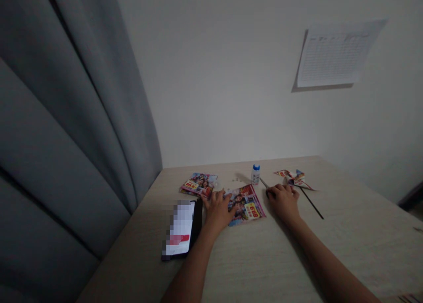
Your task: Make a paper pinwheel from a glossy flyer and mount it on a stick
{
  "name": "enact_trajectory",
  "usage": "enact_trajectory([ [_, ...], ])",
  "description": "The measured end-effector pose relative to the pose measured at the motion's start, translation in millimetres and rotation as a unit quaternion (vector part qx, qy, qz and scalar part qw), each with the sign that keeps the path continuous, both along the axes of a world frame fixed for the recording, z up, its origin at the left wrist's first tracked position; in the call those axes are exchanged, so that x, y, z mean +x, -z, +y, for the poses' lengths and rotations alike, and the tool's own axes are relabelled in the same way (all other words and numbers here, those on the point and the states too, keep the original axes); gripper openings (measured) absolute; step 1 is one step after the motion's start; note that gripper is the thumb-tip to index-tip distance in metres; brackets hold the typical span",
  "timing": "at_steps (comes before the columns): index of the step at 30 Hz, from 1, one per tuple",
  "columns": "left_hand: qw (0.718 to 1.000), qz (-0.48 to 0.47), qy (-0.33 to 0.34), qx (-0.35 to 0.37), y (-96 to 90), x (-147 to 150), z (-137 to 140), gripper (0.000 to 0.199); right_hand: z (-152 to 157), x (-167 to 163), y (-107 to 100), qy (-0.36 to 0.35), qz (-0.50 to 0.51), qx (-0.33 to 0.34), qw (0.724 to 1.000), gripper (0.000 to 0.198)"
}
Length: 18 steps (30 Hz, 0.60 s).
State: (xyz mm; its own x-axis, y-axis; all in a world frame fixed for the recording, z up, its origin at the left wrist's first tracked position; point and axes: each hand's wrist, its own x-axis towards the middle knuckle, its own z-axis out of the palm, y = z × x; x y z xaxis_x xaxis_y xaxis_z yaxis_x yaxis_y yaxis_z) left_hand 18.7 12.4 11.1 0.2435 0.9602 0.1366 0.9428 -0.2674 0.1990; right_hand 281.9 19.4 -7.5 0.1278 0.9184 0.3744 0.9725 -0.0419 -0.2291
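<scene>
My left hand lies with its fingers spread on the left side of a colourful printed paper square, flat on the table. My right hand is curled over the dark handles of a pair of scissors, whose thin blades point away toward the bottle. Just behind my right hand rests a paper pinwheel on a black stick, made of similar printed paper. A small white bottle with a blue cap stands upright beyond the paper square.
A stack of printed papers lies at the back left. Nearer, a lit phone in a dark case is beside my left forearm. Tiny pale bits are scattered near the bottle. A wall backs the table; a grey curtain hangs left.
</scene>
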Motion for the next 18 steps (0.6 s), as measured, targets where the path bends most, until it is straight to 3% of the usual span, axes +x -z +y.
enact_trajectory([
  [10, 1.000, 0.007, 0.004, 0.021, -2.6, -2, -7, 0.049, 7, 2, -7, -0.027, 0.075, 0.005, 0.997, 0.030],
  [14, 1.000, 0.024, 0.003, 0.016, -12.4, -1, -7, 0.049, 16, 1, -22, -0.105, 0.078, 0.035, 0.991, 0.029],
  [18, 0.997, 0.032, 0.061, -0.030, -20.7, -2, -11, 0.051, 22, -4, -28, -0.149, 0.052, 0.050, 0.986, 0.031],
])
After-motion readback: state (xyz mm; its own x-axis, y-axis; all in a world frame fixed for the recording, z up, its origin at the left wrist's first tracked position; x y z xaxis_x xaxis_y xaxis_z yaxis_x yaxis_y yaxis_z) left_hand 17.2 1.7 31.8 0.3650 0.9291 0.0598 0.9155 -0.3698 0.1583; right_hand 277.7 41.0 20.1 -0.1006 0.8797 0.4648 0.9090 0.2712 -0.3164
